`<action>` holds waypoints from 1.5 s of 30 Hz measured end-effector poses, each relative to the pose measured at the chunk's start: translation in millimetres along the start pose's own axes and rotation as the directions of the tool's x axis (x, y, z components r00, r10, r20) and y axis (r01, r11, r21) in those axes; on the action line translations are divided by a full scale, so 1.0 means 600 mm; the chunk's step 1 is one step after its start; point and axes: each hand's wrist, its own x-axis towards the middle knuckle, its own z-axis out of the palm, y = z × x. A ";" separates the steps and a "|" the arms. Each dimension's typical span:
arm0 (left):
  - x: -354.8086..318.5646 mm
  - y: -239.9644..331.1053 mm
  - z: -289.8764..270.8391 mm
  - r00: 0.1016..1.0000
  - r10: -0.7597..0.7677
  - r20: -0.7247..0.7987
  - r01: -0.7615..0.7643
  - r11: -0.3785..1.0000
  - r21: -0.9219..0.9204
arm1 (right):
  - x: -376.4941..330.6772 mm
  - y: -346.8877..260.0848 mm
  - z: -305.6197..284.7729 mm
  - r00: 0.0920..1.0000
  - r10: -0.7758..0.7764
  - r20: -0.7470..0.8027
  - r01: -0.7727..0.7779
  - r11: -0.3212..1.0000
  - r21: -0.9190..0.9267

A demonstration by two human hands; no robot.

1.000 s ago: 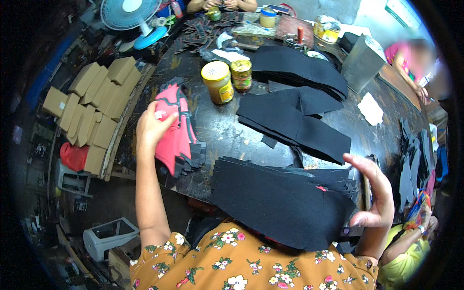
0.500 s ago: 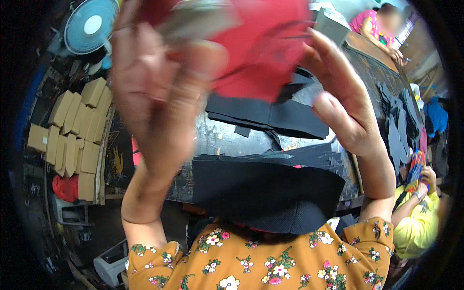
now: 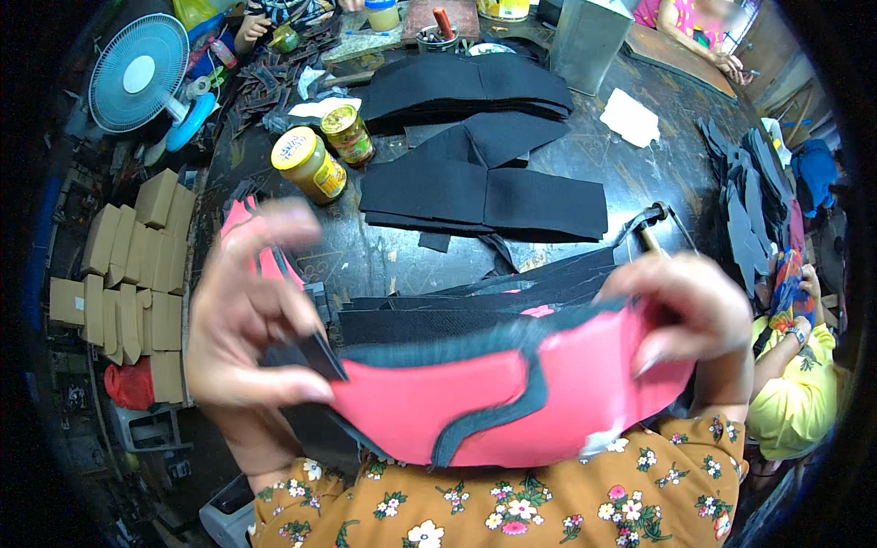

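In front of my chest hangs a curved pink shoe upper (image 3: 438, 384) with a dark border and a wavy dark stripe. My right hand (image 3: 685, 306) grips its right part, fingers bent over the upper edge. At the left end, my left hand (image 3: 260, 320) pinches the dark edge between thumb and lower fingers, while its index finger stands away, blurred. Behind the upper lie black fabric pieces (image 3: 411, 320), partly hidden by it. Beyond them on the table are stacked black panels (image 3: 548, 196) with a centre seam.
Two yellow-lidded jars (image 3: 311, 169) stand left of the panels. A metal can (image 3: 589, 46) is at the back, near a white scrap (image 3: 630, 119). Dark cut pieces (image 3: 744, 201) pile up at right. Cardboard boxes (image 3: 137, 265) and a fan (image 3: 137, 78) flank the left; other people sit around.
Both hands have come down toward my chest from high in front of my view. The raised red piece is gone from there, uncovering the table; a pink upper is now held low.
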 end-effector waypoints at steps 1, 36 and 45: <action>-0.007 -0.001 0.004 0.982 -0.183 0.043 0.172 0.967 0.186 | -0.005 0.004 0.023 0.999 0.049 0.022 -0.049 0.999 -0.013; 0.258 -0.289 -0.069 0.868 0.417 0.271 -0.381 0.208 0.901 | 0.049 0.226 -0.007 0.850 -0.287 -0.441 -0.186 0.621 -0.762; 0.110 -0.124 -0.045 0.638 0.769 0.049 -0.435 0.307 0.846 | 0.013 0.126 0.005 0.647 -0.553 -0.525 -0.087 0.631 -0.771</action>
